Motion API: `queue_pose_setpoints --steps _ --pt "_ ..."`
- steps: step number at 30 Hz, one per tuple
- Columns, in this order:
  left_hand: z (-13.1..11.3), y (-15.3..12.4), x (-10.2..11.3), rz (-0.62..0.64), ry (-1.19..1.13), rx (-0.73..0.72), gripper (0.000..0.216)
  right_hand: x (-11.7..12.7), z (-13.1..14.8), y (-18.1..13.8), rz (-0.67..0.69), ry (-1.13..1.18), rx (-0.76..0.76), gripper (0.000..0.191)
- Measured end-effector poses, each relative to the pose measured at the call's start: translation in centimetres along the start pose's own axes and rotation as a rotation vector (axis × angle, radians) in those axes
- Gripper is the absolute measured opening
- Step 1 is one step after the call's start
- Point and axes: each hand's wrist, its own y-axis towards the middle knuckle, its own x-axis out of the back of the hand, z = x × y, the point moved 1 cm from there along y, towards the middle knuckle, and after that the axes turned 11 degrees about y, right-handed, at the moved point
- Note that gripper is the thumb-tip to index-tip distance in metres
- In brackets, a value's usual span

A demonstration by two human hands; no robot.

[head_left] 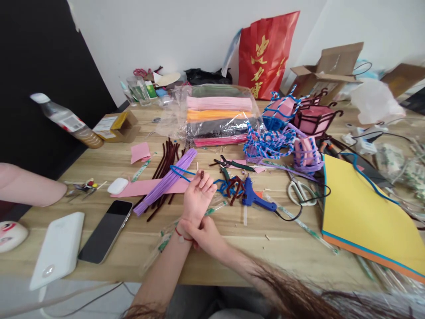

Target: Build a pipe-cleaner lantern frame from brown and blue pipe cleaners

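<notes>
My left hand (198, 198) is raised palm-up over the middle of the table, its fingers curled. A small dark brown piece (202, 175), looking like chenille stem, shows between its fingertips. My right hand (207, 237) is closed round my left wrist, beside a red string bracelet (181, 236). A blue chenille stem (181, 169) runs behind my left hand; whether the hand touches it I cannot tell. Left of it, a purple bundle of chenille stems (166, 181) lies across dark brown stems (162, 166) and a pink strip (133, 188).
A blue glue gun (255, 197), pliers (229, 166) and scissors (301, 191) lie to the right, near yellow sheets (368, 208). Woven lanterns (308, 150) stand behind. A phone (106, 231) and a white power bank (58, 248) lie left. Bagged stems (219, 116) lie at the back.
</notes>
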Motion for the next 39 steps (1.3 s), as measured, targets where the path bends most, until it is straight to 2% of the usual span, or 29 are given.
queue_pose_setpoints --steps 8,17,20,24,27,33,39 --pt "-0.4 0.2 -0.1 0.018 0.097 -0.019 0.022 0.2 -0.5 -0.3 0.027 0.019 0.061 0.066" --pt "-0.1 0.0 -0.2 0.037 0.237 0.023 0.02 0.1 -0.8 -0.7 0.018 -0.036 0.067 0.071" --pt "-0.1 0.0 0.1 0.045 0.31 0.009 0.014 0.4 -0.1 -0.9 0.026 -0.078 0.068 0.071" --pt "-0.2 0.4 0.9 0.067 0.435 -0.036 0.006 2.2 2.0 -1.2 -0.031 -0.146 0.118 0.055" --pt "0.0 0.6 1.3 0.095 0.518 -0.067 0.008 4.2 3.6 -1.5 -0.108 -0.177 0.197 0.04" --pt "0.7 -0.1 1.2 0.177 0.653 -0.096 0.021 7.3 6.2 -2.3 -0.15 -0.108 0.379 0.042" --pt "0.9 -0.5 1.7 0.237 0.779 -0.129 0.029 9.0 7.7 -2.4 -0.19 0.012 0.576 0.048"
